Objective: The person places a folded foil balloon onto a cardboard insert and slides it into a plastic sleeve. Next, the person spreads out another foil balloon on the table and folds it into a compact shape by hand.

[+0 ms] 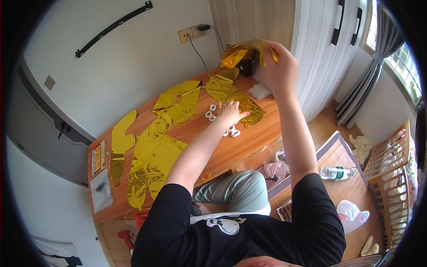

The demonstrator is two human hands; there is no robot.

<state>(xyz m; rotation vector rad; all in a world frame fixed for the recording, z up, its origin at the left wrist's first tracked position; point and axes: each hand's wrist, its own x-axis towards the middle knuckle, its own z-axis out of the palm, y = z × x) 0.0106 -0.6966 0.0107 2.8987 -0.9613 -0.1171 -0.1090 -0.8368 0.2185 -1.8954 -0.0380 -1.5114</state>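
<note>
Right hand [279, 66], upper centre, clutches crumpled gold foil balloon [242, 54]; left hand [230, 113] rests open, empty, near white tape rolls [212, 116]. Foil could tear if yanked.

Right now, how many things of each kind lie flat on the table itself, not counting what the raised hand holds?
Flat gold foil balloons: 5
Small white rings: about 5, some hidden by the left hand
Clear plastic bag: 1
Printed card: 1
Total: about 12
</note>
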